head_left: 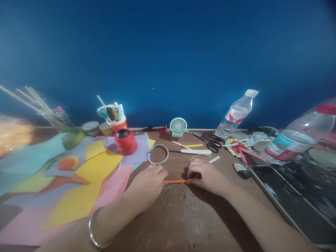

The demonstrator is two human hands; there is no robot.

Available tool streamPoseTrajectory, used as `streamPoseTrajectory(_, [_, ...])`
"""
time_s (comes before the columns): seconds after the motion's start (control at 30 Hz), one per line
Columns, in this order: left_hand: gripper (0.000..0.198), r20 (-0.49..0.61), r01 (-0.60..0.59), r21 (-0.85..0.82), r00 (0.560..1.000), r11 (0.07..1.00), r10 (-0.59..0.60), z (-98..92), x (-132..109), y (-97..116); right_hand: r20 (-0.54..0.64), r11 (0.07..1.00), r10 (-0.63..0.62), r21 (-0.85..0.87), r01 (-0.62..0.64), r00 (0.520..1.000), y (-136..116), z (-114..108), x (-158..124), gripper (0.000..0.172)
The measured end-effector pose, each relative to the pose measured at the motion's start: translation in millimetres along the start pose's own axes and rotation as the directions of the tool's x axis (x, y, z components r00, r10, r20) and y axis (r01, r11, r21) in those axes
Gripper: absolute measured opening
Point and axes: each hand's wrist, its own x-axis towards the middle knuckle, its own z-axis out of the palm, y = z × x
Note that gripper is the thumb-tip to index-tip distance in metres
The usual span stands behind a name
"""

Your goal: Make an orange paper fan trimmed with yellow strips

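My left hand (150,182) and my right hand (207,176) rest on the brown wooden table (181,217), each pinching one end of a thin orange paper strip (176,181) stretched flat between them. Both hands have their fingers curled closed on the strip. A small dark thing shows at my right fingertips; I cannot make it out. A metal bangle (95,235) circles my left wrist.
Coloured paper sheets (86,182) cover the left side. A red thread spool (125,141), pen cup (115,119), tape ring (158,154), craft knife (195,151), scissors (210,142), mini fan (178,126), two water bottles (236,113), a paper flower (237,147) and a dark tablet (288,199) stand around.
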Motion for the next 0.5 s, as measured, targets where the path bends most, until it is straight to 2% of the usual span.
streamPoseTrajectory(0.2, [0.012,0.019,0.1,-0.233,0.995,0.967,-0.098,1.9,-0.6,-2.8,0.011,1.0,-0.004,-0.014,0.004,1.0,-3.7,-1.6,-1.5,0.013])
streamPoseTrajectory(0.4, [0.013,-0.011,0.156,-0.308,0.986,0.939,-0.167,5.2,-1.2,-4.3,-0.004,0.999,0.01,-0.032,-0.01,1.0,-6.2,-1.3,-2.9,0.011])
streamPoseTrajectory(0.5, [0.015,-0.043,0.134,-0.348,0.986,0.928,-0.159,6.3,-0.8,-5.9,-0.048,0.999,0.017,-0.05,-0.019,0.999,-9.2,-4.3,-2.6,0.009])
